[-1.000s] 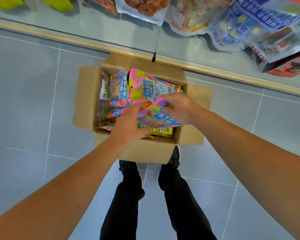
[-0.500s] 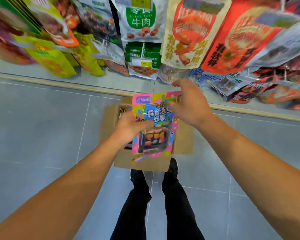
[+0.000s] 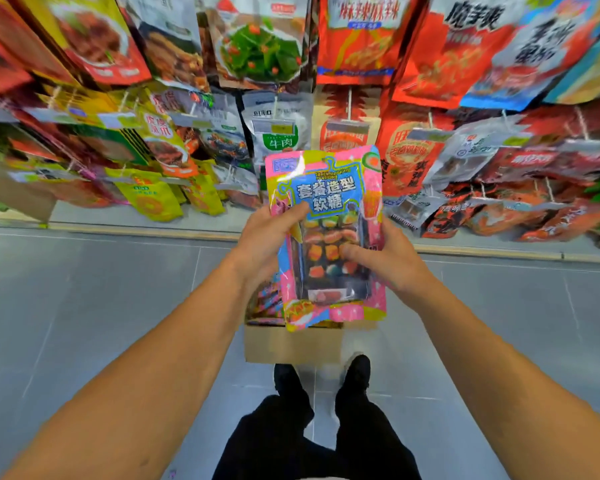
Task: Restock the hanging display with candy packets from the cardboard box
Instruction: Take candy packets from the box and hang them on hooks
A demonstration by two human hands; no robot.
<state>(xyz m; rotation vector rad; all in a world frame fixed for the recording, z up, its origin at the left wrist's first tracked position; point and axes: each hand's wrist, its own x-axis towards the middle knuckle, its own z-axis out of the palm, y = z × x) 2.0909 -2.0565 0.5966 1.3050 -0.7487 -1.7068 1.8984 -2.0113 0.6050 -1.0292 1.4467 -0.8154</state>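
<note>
I hold a pink, blue and yellow candy packet upright in front of me, its clear window showing small sushi-shaped sweets. My left hand grips its left edge with the thumb across the front. My right hand grips its right edge, thumb over the window. Below the packet, the cardboard box sits on the floor, mostly hidden; a few more pink packets show inside it. The hanging display of snack bags fills the wall ahead.
Rows of snack bags hang on pegs with price tags, red ones at right and yellow ones at lower left. Grey tiled floor spreads to both sides. My black shoes stand just behind the box.
Both hands lifted one candy packet out of the box and raised it upright before the display. My right hand moved from the packet's top to its right edge. My view tilted up.
</note>
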